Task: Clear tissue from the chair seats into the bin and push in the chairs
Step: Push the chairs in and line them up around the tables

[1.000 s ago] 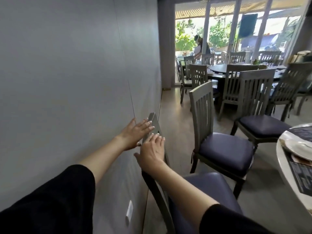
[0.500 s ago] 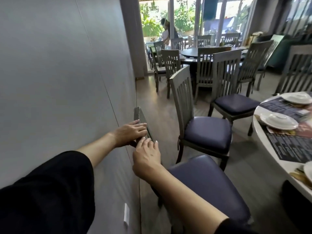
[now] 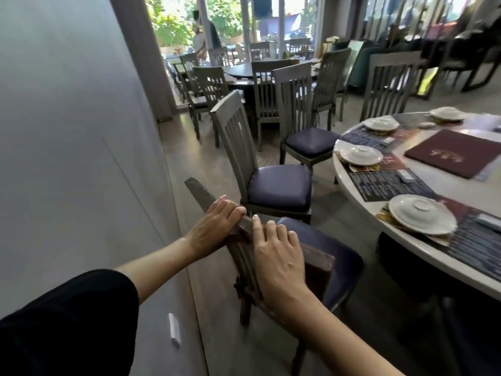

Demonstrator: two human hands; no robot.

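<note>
A grey wooden chair [image 3: 336, 256] with a dark blue seat stands right below me, beside the wall. My left hand [image 3: 214, 226] is curled over the top rail of its backrest. My right hand [image 3: 276, 259] lies on the same rail a little nearer to me, fingers pressed over it. The seat faces the round white table [image 3: 349, 191] and its visible part is bare. A second chair [image 3: 276, 183] of the same kind stands just beyond, pulled out from the table, seat bare. No tissue and no bin show anywhere.
A grey wall [image 3: 81, 131] runs close along my left. The table holds white plates [image 3: 420, 213], dark placemats and a maroon menu folder [image 3: 455, 153]. More chairs and a dark round table [image 3: 244, 71] fill the back. A person [image 3: 203, 36] stands far off by the windows.
Both hands have closed over the backrest rail, and the chair has come away from the wall toward the table. My view has swung right, bringing much more of the set table into sight.
</note>
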